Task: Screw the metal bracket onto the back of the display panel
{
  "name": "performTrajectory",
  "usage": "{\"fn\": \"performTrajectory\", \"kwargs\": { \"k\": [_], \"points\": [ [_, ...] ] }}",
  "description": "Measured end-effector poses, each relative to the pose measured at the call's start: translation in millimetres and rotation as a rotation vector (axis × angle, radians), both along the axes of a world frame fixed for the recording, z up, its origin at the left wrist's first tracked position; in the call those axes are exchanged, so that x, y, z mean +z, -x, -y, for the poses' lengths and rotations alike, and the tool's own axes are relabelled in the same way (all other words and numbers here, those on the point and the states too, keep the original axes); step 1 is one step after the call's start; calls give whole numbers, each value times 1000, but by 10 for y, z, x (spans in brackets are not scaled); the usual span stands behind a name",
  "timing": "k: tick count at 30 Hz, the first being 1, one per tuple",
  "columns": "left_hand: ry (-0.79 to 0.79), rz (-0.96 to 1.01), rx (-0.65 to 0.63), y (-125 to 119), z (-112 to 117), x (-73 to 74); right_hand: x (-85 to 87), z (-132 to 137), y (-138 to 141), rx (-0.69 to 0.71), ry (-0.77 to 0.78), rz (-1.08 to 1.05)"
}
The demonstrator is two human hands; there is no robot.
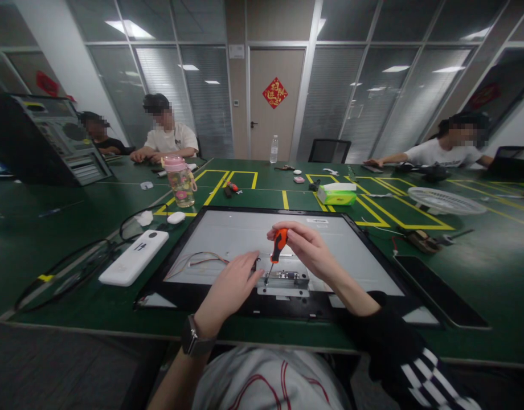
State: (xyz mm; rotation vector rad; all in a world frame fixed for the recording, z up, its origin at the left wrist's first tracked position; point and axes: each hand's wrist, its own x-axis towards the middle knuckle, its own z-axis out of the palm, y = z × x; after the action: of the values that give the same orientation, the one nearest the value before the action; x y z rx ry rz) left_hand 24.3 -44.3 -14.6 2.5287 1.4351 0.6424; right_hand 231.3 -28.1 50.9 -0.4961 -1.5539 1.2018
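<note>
An orange and black screwdriver (279,245) stands slightly tilted in my right hand (311,247), whose fingers are closed around the top of its handle. Its shaft points down to the left end of a metal bracket (284,289) near the front edge of a large flat display panel (228,228). The panel lies flat, with a grey back and black frame. My left hand (232,287) rests over the panel left of the bracket, its fingers stretched out and a small dark part beside the fingertips. Thin wires (202,256) run across the panel behind this hand.
Left of the panel lie a white power bank (136,256) and black cables (69,270); a pink-lidded bottle (180,182) stands behind. A black phone-like slab (441,290) lies right. Farther back are a green tissue pack (336,195), a water bottle (274,149) and seated people.
</note>
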Motion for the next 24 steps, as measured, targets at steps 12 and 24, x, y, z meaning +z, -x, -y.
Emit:
{"fn": "performTrajectory", "kwargs": {
  "k": [12, 24],
  "points": [
    [5, 10, 1, 4, 0, 4, -16, 6, -19, 10, -3, 32],
    [16, 3, -1, -10, 12, 41, 10, -8, 0, -176, -141, 47]
  ]
}}
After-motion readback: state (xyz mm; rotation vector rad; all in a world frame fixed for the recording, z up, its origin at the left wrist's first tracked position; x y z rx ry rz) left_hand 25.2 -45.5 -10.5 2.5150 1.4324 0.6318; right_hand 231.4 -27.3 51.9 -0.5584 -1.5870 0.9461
